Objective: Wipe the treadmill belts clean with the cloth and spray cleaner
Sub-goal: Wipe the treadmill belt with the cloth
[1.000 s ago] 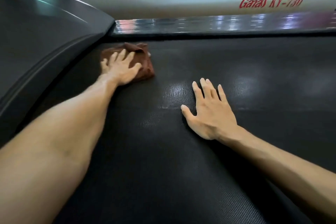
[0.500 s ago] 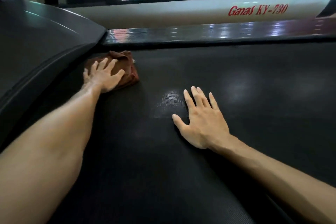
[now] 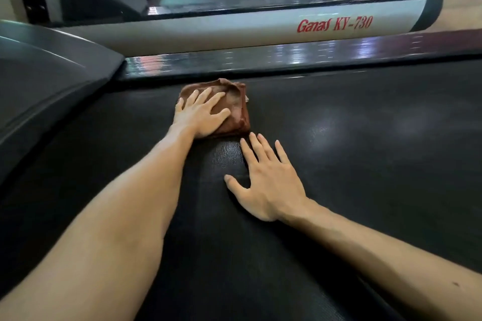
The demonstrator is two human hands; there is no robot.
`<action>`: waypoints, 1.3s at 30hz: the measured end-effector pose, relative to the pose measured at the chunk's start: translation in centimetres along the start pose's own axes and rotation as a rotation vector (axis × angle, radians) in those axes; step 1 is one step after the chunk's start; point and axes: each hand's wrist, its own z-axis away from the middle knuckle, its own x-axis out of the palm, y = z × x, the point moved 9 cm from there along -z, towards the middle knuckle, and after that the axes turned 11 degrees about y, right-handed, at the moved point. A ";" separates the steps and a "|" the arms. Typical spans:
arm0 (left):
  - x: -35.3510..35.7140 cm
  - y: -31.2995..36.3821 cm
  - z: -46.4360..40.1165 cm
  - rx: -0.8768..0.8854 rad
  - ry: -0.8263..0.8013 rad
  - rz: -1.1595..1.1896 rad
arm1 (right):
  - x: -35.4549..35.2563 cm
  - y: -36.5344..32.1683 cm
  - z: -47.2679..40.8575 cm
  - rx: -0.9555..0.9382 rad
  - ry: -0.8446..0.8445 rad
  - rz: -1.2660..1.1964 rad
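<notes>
Two bare forearms enter from the lower frame edge. No sleeves show. The left hand [image 3: 200, 114] and right hand [image 3: 271, 182] carry no gloves, rings or watch. The right forearm bears a small dark mark.

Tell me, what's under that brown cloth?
The brown cloth lies on the black treadmill belt, which shows all around it. The left hand presses flat on top. The patch of belt right beneath the cloth is covered, so it cannot be seen.
</notes>
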 end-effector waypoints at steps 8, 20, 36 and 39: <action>-2.3 -22.0 5.8 -0.466 0.029 -0.108 | 0.4 0.0 0.0 0.006 0.023 -0.005; 0.5 0.2 2.9 -0.097 -0.008 0.007 | -1.3 -0.3 0.2 0.019 0.162 -0.073; -1.5 -11.5 11.8 -0.267 0.149 0.042 | -3.8 -3.2 -7.7 -0.189 0.174 -0.134; -1.7 -11.8 11.9 -0.261 0.180 0.013 | -1.8 -5.3 -12.6 -0.252 0.089 -0.090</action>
